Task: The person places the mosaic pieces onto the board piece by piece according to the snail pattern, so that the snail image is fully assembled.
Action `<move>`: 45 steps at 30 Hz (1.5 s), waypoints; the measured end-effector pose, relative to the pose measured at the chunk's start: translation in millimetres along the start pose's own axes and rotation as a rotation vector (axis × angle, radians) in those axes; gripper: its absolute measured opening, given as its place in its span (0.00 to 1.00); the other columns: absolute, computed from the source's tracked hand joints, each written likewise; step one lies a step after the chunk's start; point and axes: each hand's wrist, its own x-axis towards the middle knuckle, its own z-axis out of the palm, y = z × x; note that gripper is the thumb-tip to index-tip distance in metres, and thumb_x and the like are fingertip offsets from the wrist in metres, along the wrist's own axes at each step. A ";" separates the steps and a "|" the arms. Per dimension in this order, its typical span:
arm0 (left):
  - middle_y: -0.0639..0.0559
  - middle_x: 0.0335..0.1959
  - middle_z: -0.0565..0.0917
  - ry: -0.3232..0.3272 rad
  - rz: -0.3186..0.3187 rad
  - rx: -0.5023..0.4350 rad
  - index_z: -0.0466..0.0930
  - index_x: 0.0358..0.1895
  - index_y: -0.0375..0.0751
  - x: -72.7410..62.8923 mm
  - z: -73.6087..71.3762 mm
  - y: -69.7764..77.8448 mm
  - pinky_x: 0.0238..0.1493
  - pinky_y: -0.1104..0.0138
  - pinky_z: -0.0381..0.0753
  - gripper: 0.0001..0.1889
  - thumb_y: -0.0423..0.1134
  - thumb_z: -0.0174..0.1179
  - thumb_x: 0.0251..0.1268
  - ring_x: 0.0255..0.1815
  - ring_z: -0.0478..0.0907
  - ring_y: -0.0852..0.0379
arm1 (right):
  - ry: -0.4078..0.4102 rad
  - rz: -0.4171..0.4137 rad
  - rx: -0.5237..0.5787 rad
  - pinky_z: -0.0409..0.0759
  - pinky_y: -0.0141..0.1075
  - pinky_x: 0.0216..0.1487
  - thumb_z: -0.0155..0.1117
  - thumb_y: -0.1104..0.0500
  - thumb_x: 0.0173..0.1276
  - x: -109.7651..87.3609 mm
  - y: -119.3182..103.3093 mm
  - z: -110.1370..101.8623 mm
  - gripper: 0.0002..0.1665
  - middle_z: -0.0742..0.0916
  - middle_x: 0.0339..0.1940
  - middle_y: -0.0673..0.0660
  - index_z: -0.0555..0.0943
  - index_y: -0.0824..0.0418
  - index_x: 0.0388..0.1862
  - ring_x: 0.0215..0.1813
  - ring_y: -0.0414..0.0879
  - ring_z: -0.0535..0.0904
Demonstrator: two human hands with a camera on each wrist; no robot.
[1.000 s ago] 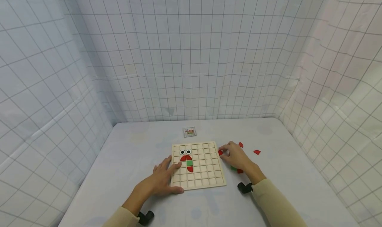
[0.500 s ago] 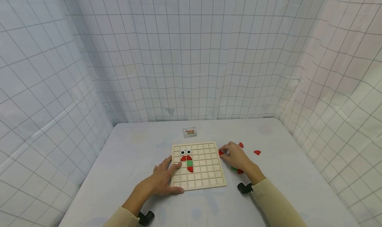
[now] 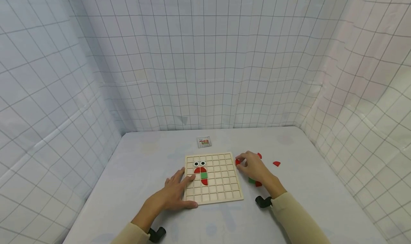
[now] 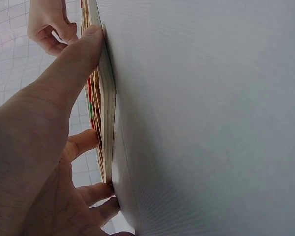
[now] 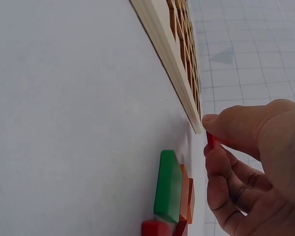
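Observation:
A wooden grid board lies on the table with white square cells. My left hand rests at its left side, the index finger on the board and the thumb along the front edge. Set in the cells are two eye pieces, two red quarter-circles, a green square and another red quarter-circle. Just beyond the board's right edge, my right hand pinches a red quarter-circle piece between thumb and fingers.
Loose pieces lie around the right hand: a green block, a red piece near the wrist, a red one behind the hand and a red quarter-circle farther right. A small picture card lies behind the board.
The right hand's fingertips and the pinched red piece have shifted very slightly up and away. The left hand and the board have stayed put.

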 end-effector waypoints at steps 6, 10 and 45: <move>0.29 0.98 0.51 0.014 0.011 0.001 0.67 0.93 0.48 -0.5 0.4 -0.5 0.91 0.21 0.54 0.59 0.66 0.86 0.63 0.97 0.52 0.23 | 0.012 -0.056 0.016 0.83 0.31 0.43 0.81 0.64 0.78 1.7 -10.9 -2.7 0.22 0.92 0.53 0.59 0.92 0.62 0.68 0.42 0.41 0.82; 0.30 0.98 0.51 0.017 0.011 -0.002 0.67 0.93 0.48 -0.3 1.2 -1.5 0.92 0.21 0.54 0.59 0.66 0.86 0.63 0.98 0.52 0.23 | -0.003 -0.094 0.039 0.83 0.30 0.42 0.81 0.65 0.77 3.8 -18.5 -1.3 0.25 0.91 0.51 0.59 0.91 0.63 0.71 0.43 0.41 0.84; 0.30 0.98 0.51 0.008 0.004 -0.014 0.66 0.94 0.51 -0.8 2.3 -2.9 0.93 0.22 0.52 0.60 0.67 0.86 0.62 0.98 0.51 0.23 | -0.124 -0.189 0.188 0.87 0.28 0.48 0.79 0.63 0.82 31.8 -62.2 32.4 0.05 0.95 0.43 0.52 0.89 0.58 0.50 0.40 0.35 0.86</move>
